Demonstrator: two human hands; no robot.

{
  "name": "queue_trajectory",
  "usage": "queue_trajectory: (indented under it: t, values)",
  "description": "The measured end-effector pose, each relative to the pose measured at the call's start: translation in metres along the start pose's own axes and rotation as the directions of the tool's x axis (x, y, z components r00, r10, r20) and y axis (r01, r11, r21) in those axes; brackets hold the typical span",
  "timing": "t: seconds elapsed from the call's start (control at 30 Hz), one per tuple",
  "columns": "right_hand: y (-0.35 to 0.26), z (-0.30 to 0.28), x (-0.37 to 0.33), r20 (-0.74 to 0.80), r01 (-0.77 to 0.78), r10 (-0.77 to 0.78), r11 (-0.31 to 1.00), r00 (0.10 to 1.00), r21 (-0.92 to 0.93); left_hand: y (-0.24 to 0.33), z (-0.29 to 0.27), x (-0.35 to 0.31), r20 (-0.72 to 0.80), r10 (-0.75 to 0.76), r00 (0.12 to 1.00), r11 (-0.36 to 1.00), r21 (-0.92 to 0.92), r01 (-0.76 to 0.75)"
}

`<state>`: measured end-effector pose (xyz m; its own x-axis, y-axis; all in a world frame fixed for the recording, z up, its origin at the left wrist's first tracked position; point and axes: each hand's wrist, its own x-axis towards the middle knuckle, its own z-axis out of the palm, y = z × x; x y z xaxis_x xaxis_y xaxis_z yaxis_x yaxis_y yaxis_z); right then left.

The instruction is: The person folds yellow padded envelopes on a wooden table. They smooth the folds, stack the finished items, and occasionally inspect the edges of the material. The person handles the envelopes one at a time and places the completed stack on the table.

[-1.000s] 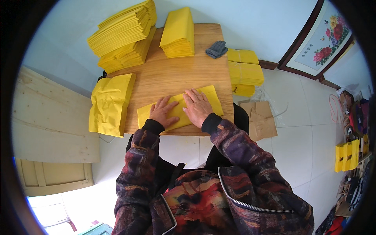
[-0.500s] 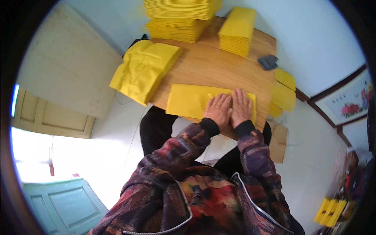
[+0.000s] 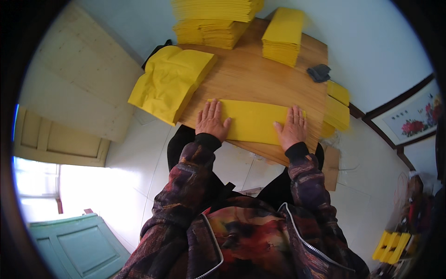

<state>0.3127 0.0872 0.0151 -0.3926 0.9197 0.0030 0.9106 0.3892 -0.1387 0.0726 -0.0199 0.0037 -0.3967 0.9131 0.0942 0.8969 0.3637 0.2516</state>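
A folded yellow sheet of fabric-like material (image 3: 255, 122) lies flat along the near edge of the wooden table (image 3: 251, 76). On its left end my left hand (image 3: 211, 121) rests palm down, fingers stretched out and thumb apart. My right hand (image 3: 292, 128) lies likewise on its right end, fingers extended. Neither hand grips anything. Just left of my left hand, a creased pile of yellow material (image 3: 169, 81) overhangs the table's left edge.
Tall stacks of folded yellow pieces (image 3: 211, 32) stand at the back, with another stack (image 3: 282, 37) right of them. A dark grey cloth (image 3: 318, 73) lies by the right edge. More yellow bundles (image 3: 337, 109) sit beyond that edge. A cardboard piece (image 3: 331, 167) is on the floor.
My left hand has slid left from beside my right hand to the sheet's left end. My right hand has shifted slightly right and nearer. The sheet stays about where it was.
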Motion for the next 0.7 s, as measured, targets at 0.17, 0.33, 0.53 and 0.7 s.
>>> queue_trajectory:
  t: [0.17,0.33,0.53,0.7]
  values:
    - [-0.069,0.007,0.0,-0.097,0.103,-0.089,0.984,0.991,0.148,0.0,0.002,0.002,0.032,-0.011,0.999,1.0,0.021,0.01]
    - [-0.116,0.021,0.002,-0.05,0.265,-0.26,0.936,0.964,0.232,-0.001,0.002,0.005,0.044,0.002,0.999,0.997,0.076,-0.005]
    - [-0.04,0.009,-0.003,-0.044,0.124,-0.118,0.978,0.992,0.17,-0.003,0.002,0.002,0.049,0.0,0.999,0.995,0.103,-0.005]
    - [0.009,-0.003,-0.005,-0.007,0.038,-0.038,0.991,0.999,0.131,-0.004,0.002,0.001,0.064,-0.005,0.998,0.995,0.096,-0.001]
